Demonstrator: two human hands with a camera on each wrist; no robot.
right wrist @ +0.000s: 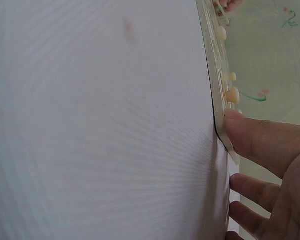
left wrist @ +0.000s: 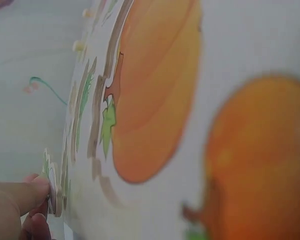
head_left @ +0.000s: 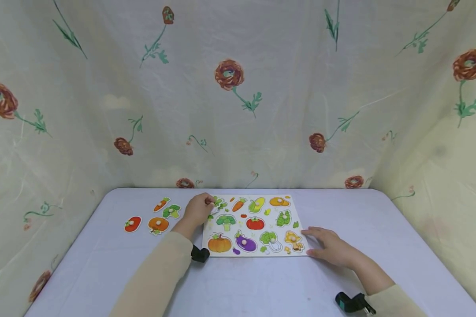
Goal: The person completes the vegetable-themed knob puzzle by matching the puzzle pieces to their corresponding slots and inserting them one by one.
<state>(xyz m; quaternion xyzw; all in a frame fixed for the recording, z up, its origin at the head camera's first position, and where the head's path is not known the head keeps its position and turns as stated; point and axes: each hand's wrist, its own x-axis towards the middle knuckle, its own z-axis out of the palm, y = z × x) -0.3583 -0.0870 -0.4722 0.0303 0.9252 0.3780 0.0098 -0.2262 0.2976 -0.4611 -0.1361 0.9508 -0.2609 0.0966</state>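
A white vegetable puzzle board lies on the table. At its top left corner my left hand pinches a small green-and-white puzzle piece between thumb and finger; the fingers partly hide it, and I cannot tell which vegetable it is. That piece is tilted close over the board. My right hand rests at the board's right edge, fingers spread and thumb touching the lower right corner. Knobbed pieces sit in the board, among them an eggplant, a bok choy and a mushroom.
Left of the board lie loose pieces: a carrot, a broccoli, a tomato and a pumpkin. A flowered curtain hangs behind and along both sides of the white-covered table.
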